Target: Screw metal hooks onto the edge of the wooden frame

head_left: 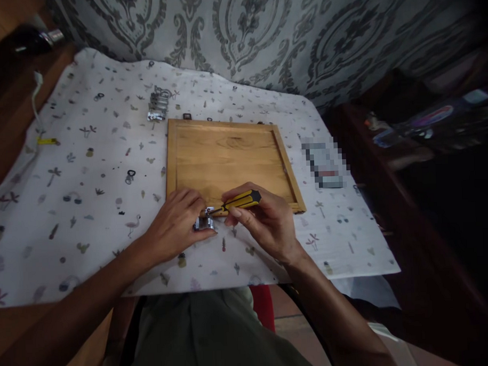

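A wooden framed panel [230, 151] with a raised rim lies on the table. At its near edge, toward the left corner, sits a shiny metal hinge [206, 223]. My left hand [177, 220] grips the hinge, with the thumb on the near side and the fingers over the panel's edge. A yellow-and-black screwdriver [242, 200] is held in my right hand [267, 219], tilted with its handle up to the right. The screwdriver's tip meets the metal at the hinge; any screw there is too small to make out.
Several more shiny metal hinges [158, 104] lie beyond the panel's left corner. A pixelated rectangular object [325, 164] rests to the right. The printed white tablecloth [89, 226] covers the table, which meets a patterned grey wall covering [255, 33]. A plastic bottle [429, 118] lies far right.
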`<state>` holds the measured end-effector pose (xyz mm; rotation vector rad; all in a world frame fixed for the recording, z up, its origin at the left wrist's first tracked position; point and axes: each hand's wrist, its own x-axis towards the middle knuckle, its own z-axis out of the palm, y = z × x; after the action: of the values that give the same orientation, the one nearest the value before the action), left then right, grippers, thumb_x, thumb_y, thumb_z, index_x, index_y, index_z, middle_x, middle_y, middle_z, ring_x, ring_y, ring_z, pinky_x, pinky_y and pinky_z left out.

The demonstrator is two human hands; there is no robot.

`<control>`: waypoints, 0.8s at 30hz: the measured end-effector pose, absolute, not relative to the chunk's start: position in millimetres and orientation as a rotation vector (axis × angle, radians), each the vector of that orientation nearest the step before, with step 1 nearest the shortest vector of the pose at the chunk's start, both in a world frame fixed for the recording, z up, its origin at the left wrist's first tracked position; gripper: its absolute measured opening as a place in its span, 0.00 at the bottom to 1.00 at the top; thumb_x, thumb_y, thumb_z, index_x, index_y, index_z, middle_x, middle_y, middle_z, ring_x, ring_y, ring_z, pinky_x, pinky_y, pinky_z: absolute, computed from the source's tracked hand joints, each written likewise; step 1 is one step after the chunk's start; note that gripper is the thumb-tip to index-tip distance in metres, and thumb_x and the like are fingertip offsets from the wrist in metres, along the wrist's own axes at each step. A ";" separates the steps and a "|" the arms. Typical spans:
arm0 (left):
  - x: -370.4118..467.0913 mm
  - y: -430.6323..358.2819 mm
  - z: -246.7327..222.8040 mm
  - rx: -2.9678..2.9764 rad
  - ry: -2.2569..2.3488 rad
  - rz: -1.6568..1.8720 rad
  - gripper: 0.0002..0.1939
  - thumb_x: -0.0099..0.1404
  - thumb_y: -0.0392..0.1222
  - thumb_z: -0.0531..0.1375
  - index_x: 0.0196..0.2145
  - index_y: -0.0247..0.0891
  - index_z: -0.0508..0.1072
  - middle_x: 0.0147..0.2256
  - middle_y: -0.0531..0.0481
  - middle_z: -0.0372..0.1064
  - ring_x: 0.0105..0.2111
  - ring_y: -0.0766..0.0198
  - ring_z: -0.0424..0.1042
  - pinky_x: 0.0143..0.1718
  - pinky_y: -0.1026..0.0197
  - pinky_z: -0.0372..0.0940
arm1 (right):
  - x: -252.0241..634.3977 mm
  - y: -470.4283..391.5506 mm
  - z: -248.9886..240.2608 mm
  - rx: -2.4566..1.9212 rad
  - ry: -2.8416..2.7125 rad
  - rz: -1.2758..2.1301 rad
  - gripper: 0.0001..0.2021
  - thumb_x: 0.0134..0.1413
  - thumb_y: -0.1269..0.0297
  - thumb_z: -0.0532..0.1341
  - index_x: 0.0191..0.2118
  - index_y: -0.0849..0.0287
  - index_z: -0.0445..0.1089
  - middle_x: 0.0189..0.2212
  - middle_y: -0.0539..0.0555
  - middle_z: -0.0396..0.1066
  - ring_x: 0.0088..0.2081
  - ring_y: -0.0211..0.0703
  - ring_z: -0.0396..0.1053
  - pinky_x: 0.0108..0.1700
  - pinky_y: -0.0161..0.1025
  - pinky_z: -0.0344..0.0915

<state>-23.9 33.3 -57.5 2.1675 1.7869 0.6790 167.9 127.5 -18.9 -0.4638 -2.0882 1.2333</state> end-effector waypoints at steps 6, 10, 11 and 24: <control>-24.7 34.0 -56.1 2.180 1.777 0.655 0.16 0.63 0.48 0.71 0.40 0.36 0.72 0.44 0.44 0.74 0.47 0.48 0.72 0.47 0.46 0.68 | 168.5 128.7 -14.0 -0.436 -2.155 1.198 0.06 0.68 0.63 0.62 0.45 0.58 0.75 0.37 0.51 0.74 0.30 0.34 0.75 0.35 0.35 0.72; -24.4 33.8 -57.0 2.189 1.779 0.672 0.17 0.62 0.48 0.72 0.38 0.36 0.71 0.43 0.44 0.74 0.46 0.49 0.72 0.46 0.46 0.68 | 169.8 132.7 -12.7 -0.419 -2.205 1.182 0.06 0.69 0.63 0.61 0.45 0.58 0.73 0.35 0.50 0.73 0.29 0.35 0.75 0.36 0.36 0.72; -24.2 33.7 -57.5 2.195 1.784 0.677 0.18 0.61 0.48 0.73 0.37 0.36 0.71 0.43 0.44 0.74 0.46 0.49 0.72 0.46 0.46 0.68 | 170.2 133.7 -13.1 -0.418 -2.213 1.170 0.06 0.69 0.63 0.61 0.45 0.59 0.73 0.35 0.50 0.73 0.30 0.35 0.76 0.36 0.36 0.72; -25.4 34.0 -56.2 2.185 1.776 0.646 0.16 0.64 0.50 0.69 0.39 0.36 0.72 0.43 0.44 0.73 0.46 0.49 0.71 0.47 0.46 0.68 | 166.3 131.3 -12.8 -0.402 -2.249 1.061 0.10 0.72 0.57 0.58 0.44 0.58 0.72 0.34 0.50 0.72 0.27 0.34 0.73 0.34 0.36 0.72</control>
<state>-25.4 34.0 -56.2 2.1849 1.7758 0.6457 166.3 131.3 -12.8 -0.4017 -2.2493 1.0611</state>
